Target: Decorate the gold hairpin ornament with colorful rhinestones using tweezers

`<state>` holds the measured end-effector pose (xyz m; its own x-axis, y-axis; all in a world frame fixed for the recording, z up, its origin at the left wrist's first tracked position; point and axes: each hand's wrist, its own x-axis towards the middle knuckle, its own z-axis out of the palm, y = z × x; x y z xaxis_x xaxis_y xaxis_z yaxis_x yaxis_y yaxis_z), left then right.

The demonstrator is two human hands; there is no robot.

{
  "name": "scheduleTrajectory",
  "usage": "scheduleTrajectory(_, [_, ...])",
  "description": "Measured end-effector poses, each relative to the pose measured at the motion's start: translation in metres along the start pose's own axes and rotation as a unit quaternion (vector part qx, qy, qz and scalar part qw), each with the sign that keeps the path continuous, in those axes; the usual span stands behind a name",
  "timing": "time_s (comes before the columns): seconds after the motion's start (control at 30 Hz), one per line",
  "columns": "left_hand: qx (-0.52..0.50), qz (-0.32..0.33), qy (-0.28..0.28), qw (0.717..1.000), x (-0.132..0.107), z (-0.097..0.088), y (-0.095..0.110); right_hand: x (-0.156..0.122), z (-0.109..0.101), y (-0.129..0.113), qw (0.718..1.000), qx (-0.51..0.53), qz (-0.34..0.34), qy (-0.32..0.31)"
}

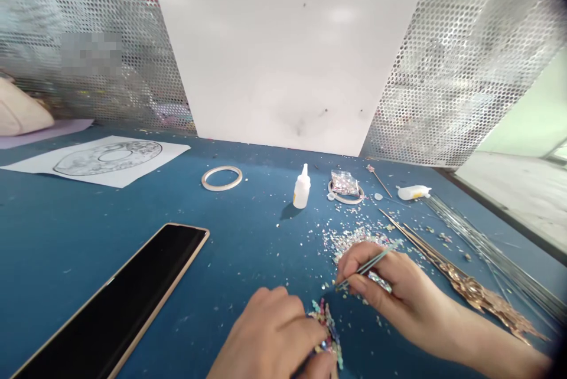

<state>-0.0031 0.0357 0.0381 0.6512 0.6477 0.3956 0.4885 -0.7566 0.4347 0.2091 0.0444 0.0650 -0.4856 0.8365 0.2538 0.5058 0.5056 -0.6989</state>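
Observation:
My left hand is closed around a small ornament covered in coloured sequins, low in the middle of the view. My right hand pinches a thin metal tool like tweezers, its tip pointing down-left toward the ornament. A scatter of loose shiny sequins lies on the blue table just beyond my right hand.
A small white glue bottle stands upright in the middle. Nearby are a tape ring, a bag of sequins on a ring, a lying glue bottle, thin wires, gold-leaf stems, a black phone, a printed drawing and a white board.

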Motion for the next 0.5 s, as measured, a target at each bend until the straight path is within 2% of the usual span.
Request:
scheduleTrajectory(0.07, [-0.063, -0.086, -0.033, 0.994, 0.004, -0.008, 0.0, -0.002, 0.001, -0.002, 0.999, 0.045, 0.003, 0.018])
scheduleTrajectory(0.1, [-0.098, -0.112, -0.051, 0.988, 0.006, -0.011, 0.001, -0.003, 0.002, -0.003, 0.997, 0.067, 0.004, 0.023])
scheduleTrajectory(0.13, [-0.132, -0.13, -0.046, 0.982, 0.007, -0.013, 0.001, -0.003, 0.003, -0.004, 0.996, 0.085, 0.004, 0.024])
scheduleTrajectory(0.3, [-0.274, -0.155, -0.057, 0.948, 0.01, -0.014, 0.005, -0.007, 0.008, -0.012, 0.987, 0.157, 0.037, 0.018])
scheduleTrajectory(0.37, [-0.296, -0.16, -0.066, 0.939, 0.011, -0.014, 0.006, -0.009, 0.01, -0.016, 0.983, 0.178, 0.044, 0.01])
scheduleTrajectory(0.5, [-0.322, -0.176, -0.071, 0.927, 0.012, -0.014, 0.004, -0.009, 0.015, -0.021, 0.977, 0.212, 0.011, 0.009])
